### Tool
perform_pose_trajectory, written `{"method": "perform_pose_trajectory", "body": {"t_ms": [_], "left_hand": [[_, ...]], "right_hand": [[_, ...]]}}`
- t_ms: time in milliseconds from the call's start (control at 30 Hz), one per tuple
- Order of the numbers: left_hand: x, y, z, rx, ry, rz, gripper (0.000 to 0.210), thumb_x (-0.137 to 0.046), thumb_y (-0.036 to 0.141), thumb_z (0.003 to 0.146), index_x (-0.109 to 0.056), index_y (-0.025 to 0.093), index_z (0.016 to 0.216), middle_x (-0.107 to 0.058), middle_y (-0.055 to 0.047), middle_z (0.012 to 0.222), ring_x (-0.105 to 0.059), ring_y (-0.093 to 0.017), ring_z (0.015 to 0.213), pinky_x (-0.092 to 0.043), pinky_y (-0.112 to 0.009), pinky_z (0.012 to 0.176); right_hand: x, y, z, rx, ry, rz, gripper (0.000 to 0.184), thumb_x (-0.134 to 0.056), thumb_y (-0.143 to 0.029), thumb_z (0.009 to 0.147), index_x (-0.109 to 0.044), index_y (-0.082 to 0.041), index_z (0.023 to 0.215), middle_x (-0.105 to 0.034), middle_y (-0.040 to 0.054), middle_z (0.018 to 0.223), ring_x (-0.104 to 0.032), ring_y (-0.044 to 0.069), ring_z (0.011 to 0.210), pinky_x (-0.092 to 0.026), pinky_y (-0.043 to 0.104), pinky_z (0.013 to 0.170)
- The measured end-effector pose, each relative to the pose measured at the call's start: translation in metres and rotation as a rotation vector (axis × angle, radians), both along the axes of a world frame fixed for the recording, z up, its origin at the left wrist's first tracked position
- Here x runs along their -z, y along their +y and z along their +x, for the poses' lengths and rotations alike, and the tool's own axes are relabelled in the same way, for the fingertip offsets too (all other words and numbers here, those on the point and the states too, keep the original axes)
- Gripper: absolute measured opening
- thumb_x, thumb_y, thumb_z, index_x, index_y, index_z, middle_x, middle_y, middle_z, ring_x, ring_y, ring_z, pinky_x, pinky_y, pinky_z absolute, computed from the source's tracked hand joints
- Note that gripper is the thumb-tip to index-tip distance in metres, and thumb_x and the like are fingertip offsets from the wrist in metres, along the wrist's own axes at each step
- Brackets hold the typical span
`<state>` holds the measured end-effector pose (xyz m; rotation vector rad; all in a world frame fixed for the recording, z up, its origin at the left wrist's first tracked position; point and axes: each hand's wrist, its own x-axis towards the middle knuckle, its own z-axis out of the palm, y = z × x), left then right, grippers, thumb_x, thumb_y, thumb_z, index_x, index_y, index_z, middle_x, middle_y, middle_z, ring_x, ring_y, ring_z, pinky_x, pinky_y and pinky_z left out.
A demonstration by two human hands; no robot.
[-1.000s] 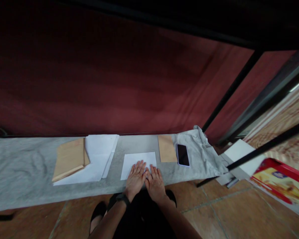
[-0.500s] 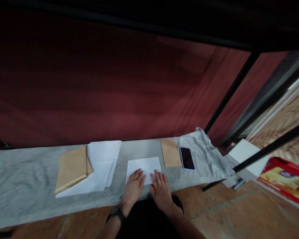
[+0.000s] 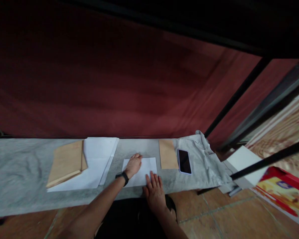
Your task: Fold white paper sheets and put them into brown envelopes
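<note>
white sheet (image 3: 149,164) flat on the grey-covered worktop (image 3: 20,172) | left hand (image 3: 134,165) across its far-left part, grip hard to tell tbh | right hand (image 3: 155,194) fingers loose, splayed over near-right corner

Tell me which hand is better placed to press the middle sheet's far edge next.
The left hand, I'd judge: it is at the sheet's far edge, its fingertips reaching that line. The right hand lies lower, at the near edge.
</note>
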<state>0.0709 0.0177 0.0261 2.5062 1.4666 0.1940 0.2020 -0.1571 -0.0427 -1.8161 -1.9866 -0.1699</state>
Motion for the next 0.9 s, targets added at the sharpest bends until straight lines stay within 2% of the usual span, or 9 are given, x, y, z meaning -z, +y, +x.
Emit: {"method": "perform_pose_trajectory", "body": {"t_ms": [133,233,367,433,467,533,700,767,900], "left_hand": [[-0.018,0.003,0.004,-0.009,0.018,0.005,0.02,-0.057,0.007,0.083,-0.071,0.017,0.093,-0.072,-0.009,0.103,-0.067,-0.022,0.101,-0.048,-0.033,0.095],[-0.044,-0.001,0.0,0.004,-0.017,0.058,0.018,-0.055,0.01,0.087,-0.069,0.02,0.091,-0.071,-0.005,0.096,-0.067,-0.019,0.089,-0.05,-0.03,0.086],[-0.085,-0.017,-0.017,-0.001,-0.101,0.206,0.024,-0.042,0.022,0.099,-0.066,0.02,0.103,-0.066,-0.009,0.11,-0.063,-0.024,0.102,-0.047,-0.037,0.094],[-0.093,-0.031,-0.027,0.021,-0.145,0.33,0.026,-0.04,0.023,0.101,-0.065,0.02,0.105,-0.065,-0.009,0.112,-0.061,-0.026,0.105,-0.046,-0.041,0.097],[-0.09,-0.038,-0.032,0.053,-0.15,0.382,0.026,-0.04,0.022,0.1,-0.065,0.02,0.103,-0.065,-0.009,0.113,-0.06,-0.026,0.106,-0.046,-0.042,0.098],[-0.075,-0.052,-0.039,0.115,-0.116,0.415,0.027,-0.04,0.015,0.098,-0.066,0.02,0.103,-0.065,-0.01,0.118,-0.06,-0.026,0.108,-0.045,-0.043,0.1],[-0.004,-0.078,-0.049,0.235,-0.054,0.307,0.033,-0.044,0.004,0.089,-0.067,0.021,0.106,-0.065,-0.008,0.127,-0.058,-0.024,0.118,-0.045,-0.042,0.106],[0.019,-0.085,-0.051,0.213,-0.06,0.275,0.034,-0.043,0.004,0.09,-0.067,0.021,0.107,-0.066,-0.007,0.127,-0.058,-0.022,0.119,-0.046,-0.04,0.107],[0.038,-0.097,-0.05,0.206,-0.076,0.241,0.032,-0.041,0.012,0.096,-0.066,0.022,0.112,-0.066,-0.006,0.129,-0.06,-0.021,0.12,-0.047,-0.041,0.107]], "right_hand": [[0.002,-0.004,0.0,0.001,0.034,0.006,0.053,-0.048,-0.044,0.102,-0.042,-0.027,0.152,-0.042,0.0088,0.158,-0.041,0.029,0.144,-0.033,0.049,0.116],[0.004,-0.001,0.006,-0.018,0.125,0.021,0.049,-0.041,-0.036,0.105,-0.042,-0.024,0.152,-0.044,0.009,0.157,-0.041,0.026,0.144,-0.036,0.048,0.116],[0.009,0.012,0.019,0.083,0.432,0.069,0.051,-0.031,-0.036,0.105,-0.045,-0.017,0.15,-0.052,0.0139,0.149,-0.05,0.023,0.137,-0.048,0.042,0.107],[0.013,0.019,0.024,0.14,0.565,0.093,0.051,-0.031,-0.037,0.104,-0.051,-0.017,0.146,-0.061,0.0145,0.14,-0.058,0.024,0.129,-0.051,0.042,0.103],[0.015,0.021,0.025,0.153,0.614,0.101,0.05,-0.031,-0.037,0.103,-0.054,-0.018,0.143,-0.064,0.0141,0.136,-0.06,0.025,0.126,-0.052,0.042,0.102],[0.017,0.022,0.025,0.156,0.685,0.1,0.049,-0.033,-0.037,0.102,-0.057,-0.018,0.14,-0.066,0.0136,0.132,-0.062,0.025,0.123,-0.052,0.043,0.103],[0.016,0.009,0.021,0.166,0.735,0.073,0.049,-0.035,-0.037,0.101,-0.055,-0.016,0.141,-0.059,0.0158,0.141,-0.055,0.026,0.131,-0.048,0.046,0.108],[0.012,0.003,0.02,0.176,0.703,0.087,0.049,-0.037,-0.036,0.101,-0.054,-0.017,0.142,-0.055,0.0163,0.145,-0.052,0.027,0.134,-0.047,0.048,0.109],[-0.002,0.003,0.013,0.122,0.58,0.093,0.047,-0.036,-0.029,0.102,-0.051,-0.02,0.146,-0.051,0.0149,0.149,-0.048,0.026,0.138,-0.046,0.048,0.11]]}}
